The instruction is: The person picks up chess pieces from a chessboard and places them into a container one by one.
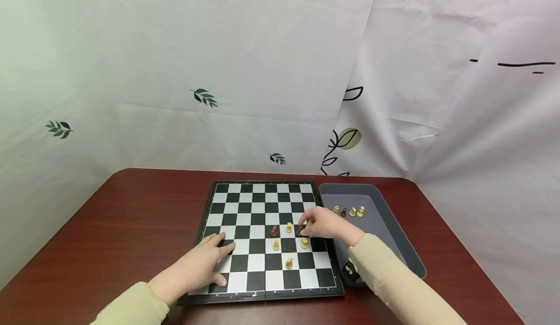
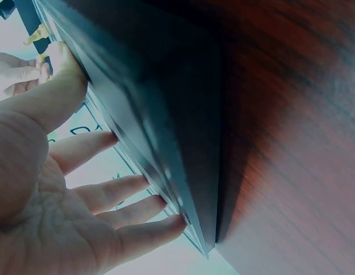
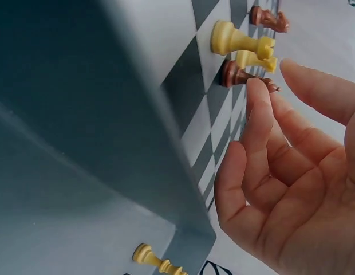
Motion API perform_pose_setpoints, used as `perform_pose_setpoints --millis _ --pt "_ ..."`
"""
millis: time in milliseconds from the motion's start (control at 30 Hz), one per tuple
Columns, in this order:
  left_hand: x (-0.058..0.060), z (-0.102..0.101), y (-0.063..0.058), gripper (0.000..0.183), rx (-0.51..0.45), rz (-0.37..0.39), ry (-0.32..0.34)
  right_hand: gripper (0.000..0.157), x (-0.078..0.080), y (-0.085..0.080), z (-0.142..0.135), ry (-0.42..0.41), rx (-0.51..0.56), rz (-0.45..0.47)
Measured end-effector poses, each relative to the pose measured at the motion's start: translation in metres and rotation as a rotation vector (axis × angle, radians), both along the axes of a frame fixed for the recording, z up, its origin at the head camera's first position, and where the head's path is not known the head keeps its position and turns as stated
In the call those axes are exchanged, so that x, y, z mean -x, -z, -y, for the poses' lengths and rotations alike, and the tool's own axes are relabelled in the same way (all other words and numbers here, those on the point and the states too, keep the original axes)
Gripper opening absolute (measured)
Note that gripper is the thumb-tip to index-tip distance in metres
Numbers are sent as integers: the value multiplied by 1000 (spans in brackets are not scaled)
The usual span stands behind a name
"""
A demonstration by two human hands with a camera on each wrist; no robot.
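A black-and-white chessboard point(image 1: 256, 247) lies unfolded on the table. Beside a dark brown chess piece point(image 3: 233, 74) with a pointed top, my right hand point(image 1: 321, 222) has its fingertips; the piece stands on the board, and in the right wrist view the thumb is apart from the index finger. A yellow rook point(image 3: 240, 43) stands close by. Other yellow pieces, including a knight point(image 1: 289, 263), and a second brown piece point(image 1: 273, 230) stand around there. My left hand point(image 1: 203, 259) rests on the board's near left part, fingers spread and holding nothing.
A grey tray point(image 1: 400, 232) sits against the board's right side. Inside it are several yellow pieces point(image 1: 360, 212) and a brown one point(image 1: 343, 212). The reddish-brown table point(image 1: 144, 218) extends left, with a white printed cloth point(image 1: 262, 72) hanging behind.
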State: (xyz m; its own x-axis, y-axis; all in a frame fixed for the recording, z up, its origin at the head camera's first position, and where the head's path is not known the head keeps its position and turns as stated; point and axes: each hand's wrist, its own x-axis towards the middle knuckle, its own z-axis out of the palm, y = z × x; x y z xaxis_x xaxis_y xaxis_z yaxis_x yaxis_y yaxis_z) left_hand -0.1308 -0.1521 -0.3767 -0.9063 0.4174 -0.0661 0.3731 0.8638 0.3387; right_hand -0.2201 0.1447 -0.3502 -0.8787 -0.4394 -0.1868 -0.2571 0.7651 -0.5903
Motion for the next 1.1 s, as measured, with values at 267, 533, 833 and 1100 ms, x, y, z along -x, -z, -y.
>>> perform_pose_setpoints --millis 267,533,833,1100 --pt "0 0 0 83 -1 3 4 9 1 3 2 -23 -28 -1" --pt "0 0 0 83 4 1 0 7 1 5 5 -38 -43 -27" --pt "0 0 0 83 -3 0 -1 5 2 6 6 -40 -30 -47" --pt "0 0 -2 82 -4 12 -6 8 2 8 6 -41 -17 -57"
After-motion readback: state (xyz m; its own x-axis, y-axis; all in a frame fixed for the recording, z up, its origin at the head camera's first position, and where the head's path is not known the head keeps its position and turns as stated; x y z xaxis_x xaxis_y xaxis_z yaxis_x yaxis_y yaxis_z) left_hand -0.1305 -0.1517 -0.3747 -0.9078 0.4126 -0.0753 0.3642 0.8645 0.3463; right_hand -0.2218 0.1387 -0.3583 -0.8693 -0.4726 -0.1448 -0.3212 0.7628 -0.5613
